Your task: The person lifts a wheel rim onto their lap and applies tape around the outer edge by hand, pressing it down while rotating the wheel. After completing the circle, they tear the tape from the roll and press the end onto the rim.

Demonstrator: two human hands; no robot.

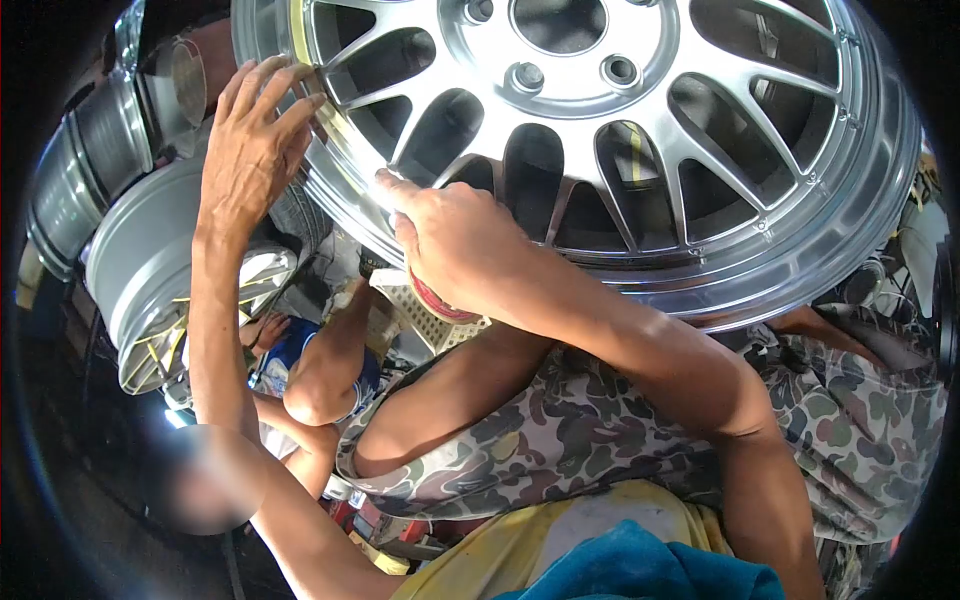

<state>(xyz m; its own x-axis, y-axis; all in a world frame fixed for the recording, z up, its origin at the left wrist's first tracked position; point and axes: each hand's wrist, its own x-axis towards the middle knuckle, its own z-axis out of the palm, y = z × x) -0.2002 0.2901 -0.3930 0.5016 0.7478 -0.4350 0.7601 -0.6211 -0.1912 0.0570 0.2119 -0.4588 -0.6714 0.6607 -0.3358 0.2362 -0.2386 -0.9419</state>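
Observation:
A large silver wheel rim [640, 90] with many spokes fills the top of the view. A yellowish strip [340, 130] runs along its left inner lip. My left hand [255, 125] lies over that lip at the upper left, fingers apart, their tips on the strip. Lower down, my right hand [455, 235] touches the lip with its index finger stretched out. Its other fingers are curled and mostly hidden; what they hold, if anything, I cannot make out. Just below that hand a red round item [437, 300] shows partly, by a pale perforated basket [410, 318].
Other wheel rims [150, 260] stand at the left, beside a metal cylinder [95, 160]. A second person [325, 375] sits at the lower left, with a blurred head. My legs in camouflage cloth [560, 430] are below the rim.

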